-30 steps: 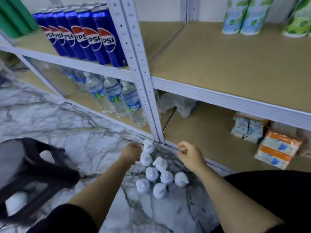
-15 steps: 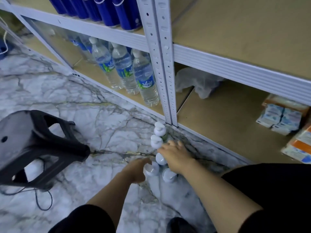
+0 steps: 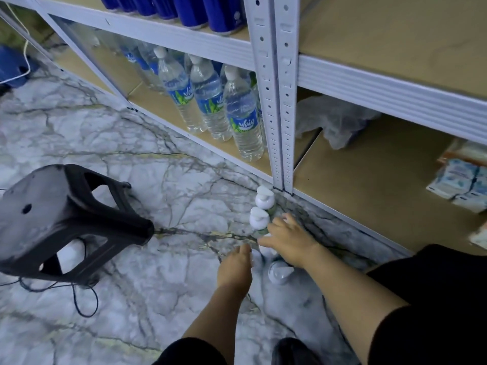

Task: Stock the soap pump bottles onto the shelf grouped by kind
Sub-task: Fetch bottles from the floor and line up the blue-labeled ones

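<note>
Several soap pump bottles with white pump tops stand on the marble floor at the foot of the shelf upright [image 3: 279, 101]. Two of them, a far bottle [image 3: 265, 198] and the one before it [image 3: 259, 219], stand in a row and no hand touches them. My right hand [image 3: 288, 239] reaches down over the group, and its fingers and thumb curl round a bottle that it mostly hides. My left hand [image 3: 235, 264] grips the bottle [image 3: 257, 255] beside it, with the fingers tucked out of sight. One more bottle [image 3: 280, 272] stands under my right wrist.
The bottom shelf board [image 3: 369, 196] on the right holds a crumpled plastic bag [image 3: 334, 125] and tissue packs [image 3: 458, 185]. Water bottles [image 3: 242, 119] fill the left bay, with blue cans [image 3: 184, 9] above them. A black plastic stool [image 3: 60, 219] and a cable lie on the floor to the left.
The view has tilted down towards the floor. Both hands dropped from above the bottles onto the cluster, and the right hand has settled further over its bottle.
</note>
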